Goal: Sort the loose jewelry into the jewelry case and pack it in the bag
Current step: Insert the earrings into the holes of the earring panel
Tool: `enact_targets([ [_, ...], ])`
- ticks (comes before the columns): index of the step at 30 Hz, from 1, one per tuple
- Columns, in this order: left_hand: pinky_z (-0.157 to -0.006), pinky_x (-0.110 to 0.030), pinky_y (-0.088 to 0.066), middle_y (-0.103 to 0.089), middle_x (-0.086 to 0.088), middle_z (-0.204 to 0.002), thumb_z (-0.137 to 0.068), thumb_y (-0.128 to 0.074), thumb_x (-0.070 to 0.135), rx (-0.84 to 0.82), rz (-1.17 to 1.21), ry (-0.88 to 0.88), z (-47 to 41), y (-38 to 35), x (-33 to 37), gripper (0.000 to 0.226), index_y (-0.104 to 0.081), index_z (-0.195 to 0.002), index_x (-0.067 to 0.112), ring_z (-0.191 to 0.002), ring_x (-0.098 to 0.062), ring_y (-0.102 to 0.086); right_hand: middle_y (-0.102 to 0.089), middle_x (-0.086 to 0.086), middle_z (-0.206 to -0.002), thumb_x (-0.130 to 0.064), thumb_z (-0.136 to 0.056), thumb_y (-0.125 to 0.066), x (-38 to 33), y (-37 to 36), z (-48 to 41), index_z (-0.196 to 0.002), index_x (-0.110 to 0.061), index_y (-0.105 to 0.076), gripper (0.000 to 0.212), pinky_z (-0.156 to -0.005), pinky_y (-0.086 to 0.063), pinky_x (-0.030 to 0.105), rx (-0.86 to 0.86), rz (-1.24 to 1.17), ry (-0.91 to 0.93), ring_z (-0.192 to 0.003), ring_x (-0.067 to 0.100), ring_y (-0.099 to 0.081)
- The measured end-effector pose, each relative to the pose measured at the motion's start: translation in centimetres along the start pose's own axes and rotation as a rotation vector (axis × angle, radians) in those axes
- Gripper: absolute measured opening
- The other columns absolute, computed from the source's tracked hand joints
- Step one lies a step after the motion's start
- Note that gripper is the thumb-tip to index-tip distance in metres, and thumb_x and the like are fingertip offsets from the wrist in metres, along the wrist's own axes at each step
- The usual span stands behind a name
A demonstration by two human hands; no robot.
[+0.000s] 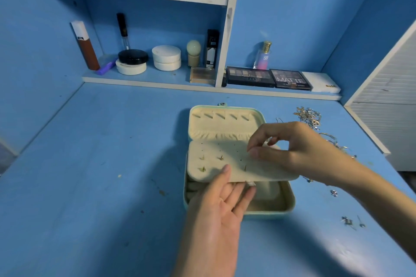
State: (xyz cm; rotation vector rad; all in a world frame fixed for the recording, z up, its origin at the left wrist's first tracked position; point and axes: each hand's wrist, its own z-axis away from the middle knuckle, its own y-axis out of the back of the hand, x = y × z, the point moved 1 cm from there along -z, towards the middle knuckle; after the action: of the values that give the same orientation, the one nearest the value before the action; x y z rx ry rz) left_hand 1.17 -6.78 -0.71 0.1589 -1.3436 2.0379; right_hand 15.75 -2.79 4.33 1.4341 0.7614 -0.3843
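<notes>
The left hand comes in palm up at the near edge of the case. Its fingers lie almost straight under the cream panel and the thumb rests on top, so the panel is held lightly between them and kept lifted off the tray. The panel looks padded and soft. It would likely flex if held by one corner, so a broad support under the free edge suits it. A few gold studs stand in its holes. They are tiny, light and sharp-posted, best taken by the head between two fingertips, and would be easy to drop.

The case sits open in the middle of the table, with its lid lying back. It looks light and fairly rigid, and once shut it should lift easily by its sides.

The right hand reaches in from the right with a bent wrist, thumb and forefinger drawn together in a pinch above the panel's upper right part. Whether a stud sits between them I cannot tell.

Further right, loose chains lie in a heap on the table near the wall. They are limp and likely to tangle, so lifting one strand at a time seems wise. More small pieces lie scattered nearer the front.
</notes>
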Motion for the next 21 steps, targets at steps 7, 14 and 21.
enact_targets([
  [7,-0.076,-0.029,-0.057,-0.074,-0.011,-0.101,-0.069,-0.059,0.019,-0.006,-0.014,-0.038,-0.05,0.15,-0.33,0.037,-0.067,-0.104,0.01,-0.088,-0.014,-0.072,-0.069,-0.011,-0.073,-0.026,-0.078,-0.065,0.39,-0.34,-0.14,-0.075,-0.028,-0.069,0.006,-0.071,-0.044,0.018,-0.002,-0.055,0.075,-0.07,0.006,-0.056],
  [14,-0.078,-0.029,-0.056,-0.074,-0.011,-0.099,-0.07,-0.06,0.019,0.017,0.006,-0.065,0.04,0.02,-0.47,0.037,-0.066,-0.105,0.008,-0.087,-0.015,-0.072,-0.07,-0.009,-0.075,-0.025,-0.08,-0.069,0.74,-0.46,-0.41,-0.076,-0.03,-0.07,0.006,-0.072,-0.046,0.024,0.015,-0.014,0.094,-0.072,0.01,-0.059],
  [21,-0.079,-0.031,-0.055,-0.074,-0.011,-0.098,-0.072,-0.059,0.018,0.016,0.006,-0.073,0.14,-0.01,-0.43,0.034,-0.067,-0.104,0.009,-0.09,-0.016,-0.072,-0.07,-0.012,-0.075,-0.016,-0.081,-0.071,0.53,-0.43,-0.67,-0.076,-0.029,-0.07,0.014,-0.072,-0.046,0.027,0.005,0.018,0.084,-0.074,0.009,-0.06],
])
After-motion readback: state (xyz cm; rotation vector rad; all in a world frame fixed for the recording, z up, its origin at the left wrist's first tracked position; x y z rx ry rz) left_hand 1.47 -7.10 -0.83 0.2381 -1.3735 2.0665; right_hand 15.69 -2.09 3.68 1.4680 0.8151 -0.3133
